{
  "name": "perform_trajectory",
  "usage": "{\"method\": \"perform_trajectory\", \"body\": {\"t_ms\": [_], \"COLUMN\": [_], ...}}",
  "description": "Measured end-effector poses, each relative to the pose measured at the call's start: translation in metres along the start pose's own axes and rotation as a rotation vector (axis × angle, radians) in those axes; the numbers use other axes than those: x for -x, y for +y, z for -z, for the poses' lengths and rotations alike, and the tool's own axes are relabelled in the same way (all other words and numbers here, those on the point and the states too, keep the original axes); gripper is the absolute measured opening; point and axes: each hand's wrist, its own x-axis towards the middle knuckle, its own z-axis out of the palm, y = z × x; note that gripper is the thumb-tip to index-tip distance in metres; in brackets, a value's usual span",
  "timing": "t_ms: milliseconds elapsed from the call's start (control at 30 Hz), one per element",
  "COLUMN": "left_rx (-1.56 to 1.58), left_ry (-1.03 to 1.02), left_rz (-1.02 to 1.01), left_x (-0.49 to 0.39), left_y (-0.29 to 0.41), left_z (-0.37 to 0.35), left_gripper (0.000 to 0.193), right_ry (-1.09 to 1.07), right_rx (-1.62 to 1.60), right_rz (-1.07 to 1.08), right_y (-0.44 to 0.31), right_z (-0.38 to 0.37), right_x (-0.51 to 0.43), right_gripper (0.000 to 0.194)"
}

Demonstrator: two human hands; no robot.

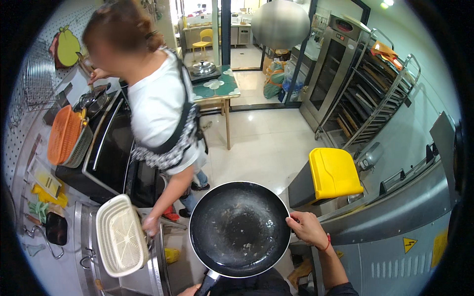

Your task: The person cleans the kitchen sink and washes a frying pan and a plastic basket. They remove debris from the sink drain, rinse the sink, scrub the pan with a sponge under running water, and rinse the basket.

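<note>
A black frying pan (240, 229) with a worn, wet-looking inside is held in front of me. My left hand (192, 290), cut off by the bottom edge, grips its black handle (208, 283). With thumb and fingers my right hand (308, 227) pinches the pan's rim at the right; a red string is on that wrist. Left of the pan, a co-worker's hand (151, 225) is by a cream plastic basket (122, 236) over the steel sink (127, 286). The co-worker's other hand (99, 75) holds a utensil at a pan (94, 100) on the stove.
The co-worker (159, 107) stands close at the left, beside a black oven (111, 144) and stacked orange and grey baskets (62, 135). A yellow-lidded bin (333, 174) and steel equipment (400, 236) stand right. Farther off are a tray rack (374, 96) and a green-topped table (218, 86).
</note>
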Motion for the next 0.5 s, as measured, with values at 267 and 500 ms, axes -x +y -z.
{"method": "perform_trajectory", "body": {"t_ms": [267,500], "left_rx": [-0.003,-0.078], "left_ry": [-0.049,-0.087], "left_rz": [0.026,-0.104], "left_x": [-0.084,-0.170], "left_y": [0.049,0.115], "left_z": [-0.048,-0.039], "left_gripper": [0.050,0.032], "right_ry": [0.028,0.054], "right_rx": [0.043,0.036], "right_rz": [-0.007,-0.027], "right_y": [0.056,0.081], "right_z": [0.075,0.113], "right_x": [-0.059,-0.149], "right_gripper": [0.031,0.030]}}
